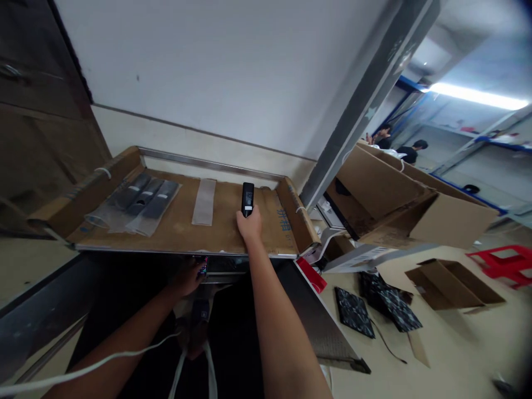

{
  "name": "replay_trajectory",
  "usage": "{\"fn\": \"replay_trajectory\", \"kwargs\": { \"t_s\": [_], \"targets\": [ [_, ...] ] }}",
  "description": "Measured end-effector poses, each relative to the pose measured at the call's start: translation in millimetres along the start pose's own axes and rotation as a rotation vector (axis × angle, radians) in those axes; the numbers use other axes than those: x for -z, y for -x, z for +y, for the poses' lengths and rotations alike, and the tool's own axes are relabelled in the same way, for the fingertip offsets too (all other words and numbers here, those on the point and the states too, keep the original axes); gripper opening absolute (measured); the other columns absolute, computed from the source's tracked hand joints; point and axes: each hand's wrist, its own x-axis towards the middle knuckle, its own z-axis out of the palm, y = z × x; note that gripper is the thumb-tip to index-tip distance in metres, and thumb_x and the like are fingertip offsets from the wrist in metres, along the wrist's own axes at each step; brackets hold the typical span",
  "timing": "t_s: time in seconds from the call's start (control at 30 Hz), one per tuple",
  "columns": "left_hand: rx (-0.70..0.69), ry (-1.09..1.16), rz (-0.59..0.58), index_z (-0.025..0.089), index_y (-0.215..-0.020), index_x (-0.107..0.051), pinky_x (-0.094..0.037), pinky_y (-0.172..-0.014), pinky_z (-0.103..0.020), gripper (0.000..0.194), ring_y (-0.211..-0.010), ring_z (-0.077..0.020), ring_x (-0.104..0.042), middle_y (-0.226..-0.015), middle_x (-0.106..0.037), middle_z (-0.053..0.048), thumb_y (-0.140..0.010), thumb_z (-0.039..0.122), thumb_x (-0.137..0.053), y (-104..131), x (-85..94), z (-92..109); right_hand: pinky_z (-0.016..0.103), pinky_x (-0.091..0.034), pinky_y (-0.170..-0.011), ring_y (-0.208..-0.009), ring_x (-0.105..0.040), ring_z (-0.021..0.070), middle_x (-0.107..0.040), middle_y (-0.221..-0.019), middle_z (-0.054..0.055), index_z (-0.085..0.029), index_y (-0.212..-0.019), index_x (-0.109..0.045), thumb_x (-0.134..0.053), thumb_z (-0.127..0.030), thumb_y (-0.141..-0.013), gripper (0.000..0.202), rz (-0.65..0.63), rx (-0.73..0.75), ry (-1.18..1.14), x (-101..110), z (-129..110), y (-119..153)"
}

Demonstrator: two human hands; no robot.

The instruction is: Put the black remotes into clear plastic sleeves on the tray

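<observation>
Centre: black device (248, 195) gripped by right hand (250, 224) | likely light, stiff; sides best grasped | lower centre: phone (203, 268) held in left hand (189, 280)

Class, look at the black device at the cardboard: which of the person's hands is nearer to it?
Right. The right hand grips the near end of the black device. The left hand is apart from it, on the body side of the cardboard's near edge.

Bagged items (143, 204) left of strip (204, 202), on cardboard (226, 235)
</observation>
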Motion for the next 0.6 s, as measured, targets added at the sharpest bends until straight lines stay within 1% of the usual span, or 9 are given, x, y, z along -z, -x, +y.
{"fn": "replay_trajectory", "kwargs": {
  "t_s": [0.13,0.23,0.33,0.37,0.43,0.5,0.6],
  "targets": [
    [0.000,-0.035,-0.012,0.019,-0.137,-0.059,-0.035,-0.110,-0.043,0.048,-0.129,-0.0324,-0.046,-0.134,-0.054,-0.017,-0.091,0.033,-0.052,-4.8,-6.1,0.7,0.028,-0.046,-0.072,-0.074,-0.060,0.0196,-0.065,-0.082,0.004,-0.021,-0.097,-0.058,-0.062,-0.036,-0.075,0.027,-0.001,-0.005,0.011,-0.4,-0.7,-0.7],
    [0.017,-0.010,-0.029,0.018,-0.138,-0.059,-0.036,-0.109,-0.042,0.049,-0.125,-0.0323,-0.049,-0.129,-0.055,-0.017,-0.092,0.035,-0.051,-5.2,-7.5,0.2,0.028,-0.046,-0.071,-0.074,-0.060,0.0201,-0.066,-0.083,0.004,-0.021,-0.098,-0.059,-0.062,-0.036,-0.075,0.028,0.003,-0.010,0.010,-1.5,-1.0,-1.6],
    [0.062,0.062,-0.072,0.017,-0.140,-0.056,-0.038,-0.108,-0.041,0.051,-0.127,-0.0308,-0.050,-0.135,-0.053,-0.017,-0.092,0.035,-0.051,-6.0,-8.0,-1.6,0.028,-0.045,-0.070,-0.073,-0.059,0.0200,-0.066,-0.082,0.004,-0.020,-0.099,-0.058,-0.062,-0.037,-0.075,0.030,0.002,-0.017,-0.001,-2.7,-0.5,-2.5],
    [0.061,0.083,-0.061,0.017,-0.141,-0.053,-0.038,-0.109,-0.041,0.053,-0.129,-0.0301,-0.049,-0.138,-0.051,-0.017,-0.091,0.034,-0.052,-6.6,-7.4,-2.4,0.028,-0.045,-0.069,-0.072,-0.059,0.0198,-0.065,-0.081,0.004,-0.020,-0.098,-0.058,-0.062,-0.037,-0.075,0.029,0.002,-0.019,-0.002,-3.1,-0.2,-2.7],
    [0.035,0.104,0.001,0.017,-0.143,-0.049,-0.035,-0.112,-0.041,0.055,-0.133,-0.0291,-0.046,-0.141,-0.051,-0.015,-0.091,0.033,-0.052,-8.4,-4.0,-4.4,0.027,-0.045,-0.068,-0.071,-0.059,0.0195,-0.065,-0.080,0.003,-0.020,-0.096,-0.058,-0.062,-0.037,-0.075,0.027,0.005,-0.020,-0.001,-3.5,0.3,-3.2],
    [0.037,0.096,0.048,0.014,-0.143,-0.048,-0.032,-0.114,-0.042,0.055,-0.135,-0.0295,-0.043,-0.143,-0.052,-0.016,-0.090,0.028,-0.052,-10.7,2.3,-7.4,0.027,-0.045,-0.067,-0.071,-0.059,0.0195,-0.064,-0.079,0.003,-0.021,-0.094,-0.058,-0.062,-0.037,-0.075,0.026,0.007,-0.015,-0.002,-3.6,0.6,-3.5],
    [0.130,0.103,0.037,0.006,-0.135,-0.052,-0.033,-0.112,-0.044,0.051,-0.134,-0.0324,-0.045,-0.138,-0.054,-0.020,-0.085,0.012,-0.048,-14.8,13.6,-15.4,0.028,-0.045,-0.067,-0.070,-0.058,0.0195,-0.064,-0.079,0.002,-0.021,-0.094,-0.057,-0.062,-0.038,-0.075,0.026,0.009,-0.014,0.006,-3.5,0.8,-3.5]
  ]
}}
